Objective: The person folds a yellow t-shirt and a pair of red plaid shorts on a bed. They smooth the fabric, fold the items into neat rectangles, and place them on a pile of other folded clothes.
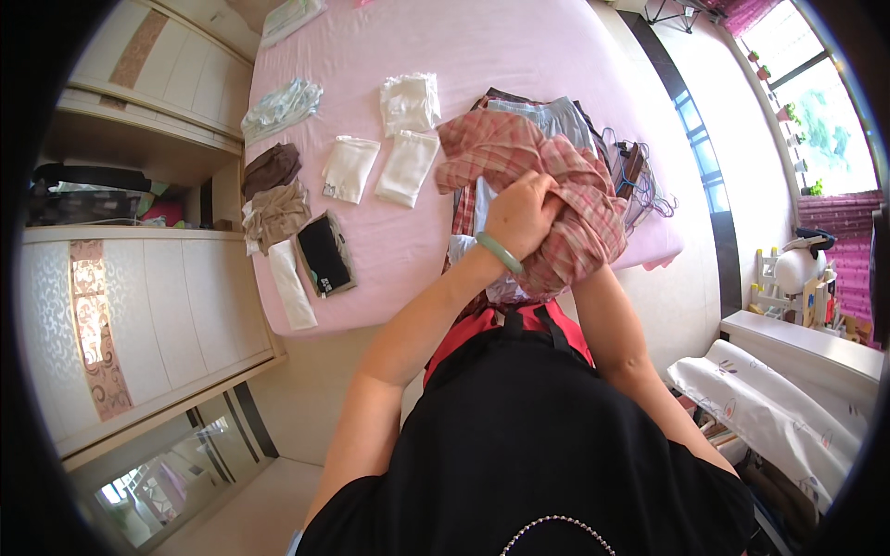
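Note:
My left hand (521, 218), with a pale green bangle at its wrist, pinches a bunched pinkish-red plaid garment (575, 218). The cloth hangs loosely above the near edge of the bed, one part folded over to the left. My right forearm (610, 320) reaches up beneath the garment, and its hand is hidden by the fabric. Under and behind the garment lies a pile of clothes, with light grey shorts (561, 120) showing at the top. Just left of the plaid cloth are folded white cloths (408, 167).
Pink sheeting covers the bed (519, 42). Tangled hangers (640, 190) lie at its right edge. Along the left are brown garments (271, 171), a black folded item (326, 255) and a pale patterned bundle (283, 107). A cabinet (139, 315) stands left; a white patterned cover (769, 408) is at right.

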Motion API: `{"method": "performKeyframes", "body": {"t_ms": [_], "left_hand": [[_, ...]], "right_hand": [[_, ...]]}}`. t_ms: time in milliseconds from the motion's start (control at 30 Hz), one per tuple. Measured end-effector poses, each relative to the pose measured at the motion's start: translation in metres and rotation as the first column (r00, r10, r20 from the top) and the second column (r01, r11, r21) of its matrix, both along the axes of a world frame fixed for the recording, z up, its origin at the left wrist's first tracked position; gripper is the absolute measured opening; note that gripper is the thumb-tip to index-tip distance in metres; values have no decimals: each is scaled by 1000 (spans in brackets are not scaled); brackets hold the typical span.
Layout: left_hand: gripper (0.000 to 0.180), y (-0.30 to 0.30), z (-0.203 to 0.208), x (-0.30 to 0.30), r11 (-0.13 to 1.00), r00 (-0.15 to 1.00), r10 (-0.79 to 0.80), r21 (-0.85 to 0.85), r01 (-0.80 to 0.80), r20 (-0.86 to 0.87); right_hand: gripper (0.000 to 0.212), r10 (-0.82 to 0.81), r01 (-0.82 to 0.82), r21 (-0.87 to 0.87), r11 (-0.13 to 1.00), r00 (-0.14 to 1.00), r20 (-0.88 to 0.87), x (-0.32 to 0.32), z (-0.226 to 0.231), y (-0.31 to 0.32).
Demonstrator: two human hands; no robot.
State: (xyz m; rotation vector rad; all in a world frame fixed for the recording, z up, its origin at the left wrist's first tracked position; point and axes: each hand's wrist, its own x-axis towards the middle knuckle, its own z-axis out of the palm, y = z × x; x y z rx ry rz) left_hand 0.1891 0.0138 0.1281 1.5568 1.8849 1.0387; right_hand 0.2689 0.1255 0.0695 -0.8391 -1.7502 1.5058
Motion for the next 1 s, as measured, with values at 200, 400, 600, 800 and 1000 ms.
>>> {"method": "performKeyframes", "body": {"t_ms": [200,400,600,800,1000], "left_hand": [[17,-31,27,48,928,735,-271,-35,371,621],[22,-24,29,16,984,937,-177,54,169,300],[40,11,-9,-108,981,921,11,-183,66,391],[27,-1,-27,-178,948,937,19,-304,94,348],[35,-38,10,-237,913,682,346,-397,-88,644]], "right_hand": [[32,150,-151,41,988,988,21,35,21,-37],[32,391,-398,156,904,918,71,-1,25,-28],[33,534,-568,155,808,818,211,-3,3,-23],[33,596,-647,169,743,756,272,22,8,-16],[33,548,-678,419,605,735,399,86,6,15]]}}
